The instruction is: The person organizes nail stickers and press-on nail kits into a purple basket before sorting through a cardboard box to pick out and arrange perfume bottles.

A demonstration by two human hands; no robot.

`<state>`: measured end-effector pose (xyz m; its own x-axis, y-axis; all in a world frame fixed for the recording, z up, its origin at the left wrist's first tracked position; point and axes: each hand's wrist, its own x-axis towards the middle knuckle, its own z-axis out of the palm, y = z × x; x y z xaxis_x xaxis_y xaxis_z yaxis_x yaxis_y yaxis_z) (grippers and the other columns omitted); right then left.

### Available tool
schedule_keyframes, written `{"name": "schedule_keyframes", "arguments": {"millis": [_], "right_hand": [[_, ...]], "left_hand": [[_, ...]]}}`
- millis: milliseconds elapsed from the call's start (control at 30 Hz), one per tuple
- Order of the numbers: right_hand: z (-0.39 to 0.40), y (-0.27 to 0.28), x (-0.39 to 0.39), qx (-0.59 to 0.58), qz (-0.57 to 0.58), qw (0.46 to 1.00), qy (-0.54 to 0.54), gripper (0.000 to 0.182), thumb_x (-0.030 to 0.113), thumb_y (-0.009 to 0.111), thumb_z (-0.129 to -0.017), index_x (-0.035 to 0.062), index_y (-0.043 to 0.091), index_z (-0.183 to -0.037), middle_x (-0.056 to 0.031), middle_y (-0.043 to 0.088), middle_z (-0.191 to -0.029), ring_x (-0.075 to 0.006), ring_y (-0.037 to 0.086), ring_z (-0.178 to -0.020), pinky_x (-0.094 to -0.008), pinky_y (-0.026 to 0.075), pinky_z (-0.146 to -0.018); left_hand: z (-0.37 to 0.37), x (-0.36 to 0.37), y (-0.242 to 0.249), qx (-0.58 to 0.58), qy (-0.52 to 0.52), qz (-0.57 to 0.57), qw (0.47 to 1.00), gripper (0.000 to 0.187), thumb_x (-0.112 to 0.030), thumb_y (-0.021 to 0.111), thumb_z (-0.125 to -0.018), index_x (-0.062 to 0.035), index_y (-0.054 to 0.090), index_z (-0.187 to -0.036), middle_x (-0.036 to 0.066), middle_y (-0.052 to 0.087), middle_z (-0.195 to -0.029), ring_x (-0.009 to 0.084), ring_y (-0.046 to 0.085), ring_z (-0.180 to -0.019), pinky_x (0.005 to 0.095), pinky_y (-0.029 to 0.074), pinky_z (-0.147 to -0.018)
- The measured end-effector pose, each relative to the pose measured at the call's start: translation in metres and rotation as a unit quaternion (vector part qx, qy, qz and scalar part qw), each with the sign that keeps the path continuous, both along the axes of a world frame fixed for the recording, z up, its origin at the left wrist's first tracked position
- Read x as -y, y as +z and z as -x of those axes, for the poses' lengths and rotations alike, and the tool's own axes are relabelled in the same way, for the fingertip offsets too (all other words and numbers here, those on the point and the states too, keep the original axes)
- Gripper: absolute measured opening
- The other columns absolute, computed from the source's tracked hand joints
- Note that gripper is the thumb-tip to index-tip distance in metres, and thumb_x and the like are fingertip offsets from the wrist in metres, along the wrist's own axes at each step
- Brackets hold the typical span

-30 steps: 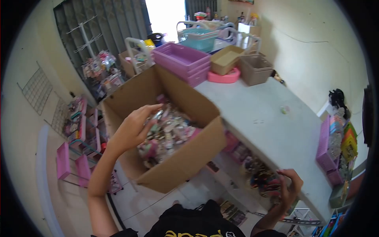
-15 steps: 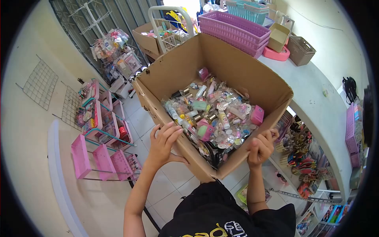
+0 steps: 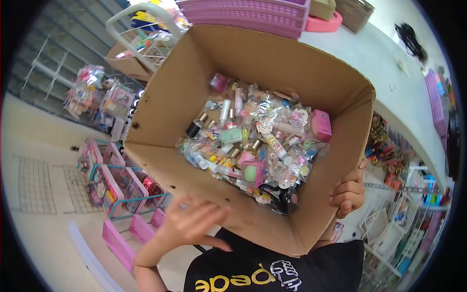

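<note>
A large open cardboard box [image 3: 311,56] is tilted in front of my chest, showing many small plastic-wrapped items, little bottles [image 3: 196,125], a pink packet [image 3: 320,125] and black scissor-like handles [image 3: 277,197]. Around the box's right edge curl the fingers of my right hand [image 3: 349,191]. My left hand [image 3: 194,221], blurred by motion, is at the outer near-left side with its fingers spread; whether it touches the cardboard is unclear.
Purple baskets [image 3: 243,17] stand on a curved white counter [image 3: 389,85] beyond the box. A white-handled cart [image 3: 141,14] is at the upper left. Pink tiered trays [image 3: 116,238] stand at the left, and stocked shelves [image 3: 408,224] at the right.
The box looks larger and nearer, and its near corner has moved right. My left hand has shifted down and come off the rim; my right hand has moved right with the box edge.
</note>
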<state>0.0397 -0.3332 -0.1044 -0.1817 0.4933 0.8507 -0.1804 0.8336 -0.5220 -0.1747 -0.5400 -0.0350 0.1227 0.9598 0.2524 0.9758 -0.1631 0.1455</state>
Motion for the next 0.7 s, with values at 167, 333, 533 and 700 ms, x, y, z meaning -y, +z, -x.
{"name": "schedule_keyframes", "arguments": {"millis": [167,333,533,700], "right_hand": [[-0.002,-0.007,-0.006,-0.018,-0.023,1.0,0.009,0.038,0.03,0.046,-0.073,0.0137,0.048,-0.038,0.0045,0.044,-0.04,-0.0103,0.039,-0.052,-0.037,0.019,-0.081],[-0.003,0.0,0.0,-0.013,0.0,1.0,-0.009,0.038,0.028,0.047,-0.071,0.0138,0.046,-0.037,0.004,0.043,-0.039,-0.0103,0.038,-0.052,-0.0367,0.02,-0.081],[-0.013,0.013,0.003,0.072,0.009,0.997,-0.028,0.038,0.025,0.049,-0.072,0.0129,0.044,-0.036,0.0039,0.043,-0.04,-0.0102,0.039,-0.05,-0.0362,0.023,-0.081],[-0.019,0.049,0.004,0.277,0.039,0.958,-0.063,0.034,0.017,0.054,-0.069,0.0111,0.043,-0.037,0.0018,0.04,-0.039,-0.0113,0.038,-0.047,-0.035,0.025,-0.078]], "left_hand": [[0.071,-0.055,0.048,-0.013,0.036,0.018,0.999,0.027,-0.022,0.058,-0.071,-0.0027,0.057,-0.09,0.009,0.058,-0.083,0.0251,0.053,-0.079,0.035,0.038,-0.073],[0.087,-0.102,0.046,0.029,-0.06,0.137,0.988,0.027,-0.012,0.054,-0.072,-0.0045,0.054,-0.097,0.011,0.055,-0.089,0.0288,0.051,-0.081,0.0362,0.039,-0.075],[0.124,-0.149,0.022,-0.101,-0.112,0.347,0.926,0.03,-0.015,0.055,-0.074,-0.0061,0.05,-0.103,0.012,0.053,-0.095,0.031,0.051,-0.089,0.0394,0.04,-0.078],[0.176,-0.175,0.014,-0.152,-0.072,0.34,0.925,0.033,-0.016,0.057,-0.074,-0.006,0.049,-0.104,0.014,0.054,-0.097,0.0323,0.051,-0.093,0.0409,0.04,-0.079]]}}
